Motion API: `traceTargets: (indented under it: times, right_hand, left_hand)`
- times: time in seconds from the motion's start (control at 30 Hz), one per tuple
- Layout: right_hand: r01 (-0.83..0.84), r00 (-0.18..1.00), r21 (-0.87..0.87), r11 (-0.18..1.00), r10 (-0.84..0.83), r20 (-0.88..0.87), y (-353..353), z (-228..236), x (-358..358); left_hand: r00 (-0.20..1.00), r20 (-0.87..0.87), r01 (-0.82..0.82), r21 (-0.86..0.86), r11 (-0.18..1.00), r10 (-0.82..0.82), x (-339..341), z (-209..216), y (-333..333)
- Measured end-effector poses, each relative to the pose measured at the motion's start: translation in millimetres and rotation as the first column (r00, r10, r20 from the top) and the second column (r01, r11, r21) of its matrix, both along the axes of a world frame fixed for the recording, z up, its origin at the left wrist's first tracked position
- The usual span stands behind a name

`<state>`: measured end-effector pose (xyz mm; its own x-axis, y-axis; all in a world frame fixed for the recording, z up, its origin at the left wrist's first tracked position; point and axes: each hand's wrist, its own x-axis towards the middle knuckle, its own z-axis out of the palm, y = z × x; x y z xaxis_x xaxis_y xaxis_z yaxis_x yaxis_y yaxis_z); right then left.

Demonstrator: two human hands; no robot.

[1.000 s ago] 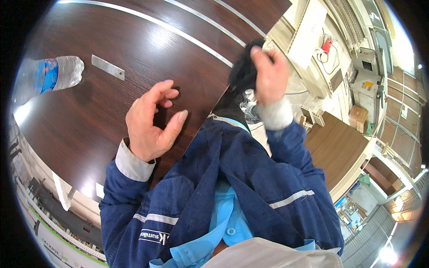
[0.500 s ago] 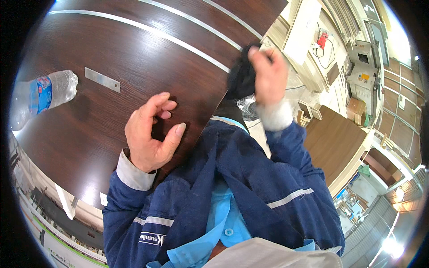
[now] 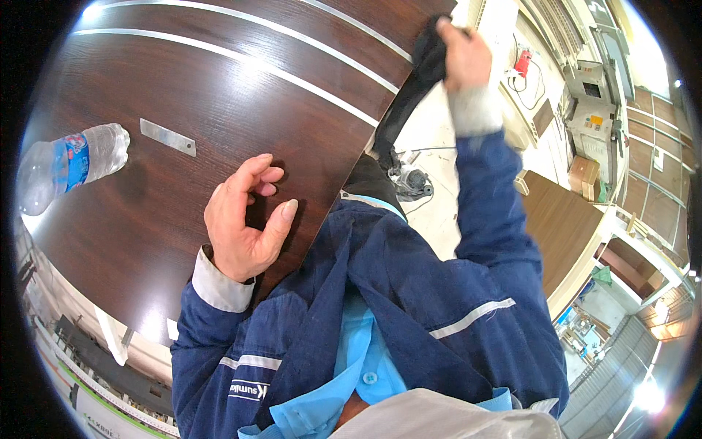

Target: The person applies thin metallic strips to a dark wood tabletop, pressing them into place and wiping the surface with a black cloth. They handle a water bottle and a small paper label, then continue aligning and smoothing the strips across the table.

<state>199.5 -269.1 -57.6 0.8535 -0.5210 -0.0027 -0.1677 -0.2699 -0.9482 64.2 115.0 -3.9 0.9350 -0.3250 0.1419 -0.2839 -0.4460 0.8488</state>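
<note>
A bunched black cloth [image 3: 430, 57] is gripped in my right hand [image 3: 469, 60], at the right edge of the dark brown wood-grain panel [image 3: 241, 110]. My fingers close over its upper end. My left hand [image 3: 245, 219] hovers over or rests on the near part of the panel, fingers curled and thumb apart, with nothing in it. Beyond it lies a flat metal strip [image 3: 168, 137] with a small hole at one end. On its side at the far left is a clear plastic bottle [image 3: 102, 150] with a blue label. Pale stripes run across the panel's far part.
To the right, past the panel's edge, a dark power tool [image 3: 415, 183] with a cord is on the floor. A red tool [image 3: 522, 64] with a cable lies farther off, near grey machine boxes [image 3: 591, 117]. A brown board [image 3: 559, 227] stands at my right.
My right hand has moved away from me along the panel's right edge, carrying the black cloth. My left hand has stayed nearly in place.
</note>
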Motion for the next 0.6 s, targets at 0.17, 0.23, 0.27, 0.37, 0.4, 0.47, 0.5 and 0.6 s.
traceTargets:
  times: [0.17,0.23,0.27,0.37,0.4,0.47,0.5,0.6]
  right_hand:
    - [0.057,0.996,-0.522,0.851,-0.01,0.092,25,5,-12]
    - [-0.058,0.982,-0.679,0.732,0.164,0.093,79,14,-76]
    - [-0.129,0.973,-0.688,0.714,0.224,0.049,99,23,-103]
    - [-0.317,0.944,-0.648,0.693,0.297,-0.145,106,53,-92]
    - [-0.309,0.951,-0.681,0.664,0.234,-0.203,96,62,-64]
    - [-0.197,0.975,-0.803,0.562,0.025,-0.222,83,71,-15]
    - [-0.07,0.998,-0.839,0.54,0.044,-0.055,87,71,-3]
    - [-0.406,0.885,-0.806,0.432,0.407,-0.227,126,61,-13]
  left_hand:
    - [1.0,-0.022,0.0,0.025,1.0,0.001,-1,0,1]
    - [0.999,-0.038,-0.003,0.021,1.0,0.004,0,1,2]
    - [0.999,-0.036,-0.003,0.014,1.0,0.004,1,2,2]
    - [0.999,-0.041,0.018,-0.018,1.0,-0.019,3,3,3]
    - [0.999,-0.044,0.022,-0.021,1.0,-0.023,3,3,3]
    - [0.999,-0.032,0.021,-0.022,1.0,-0.021,2,4,4]
    - [1.0,-0.016,0.023,-0.023,0.999,-0.023,3,4,5]
    - [0.999,-0.017,0.037,-0.025,0.999,-0.038,4,4,6]
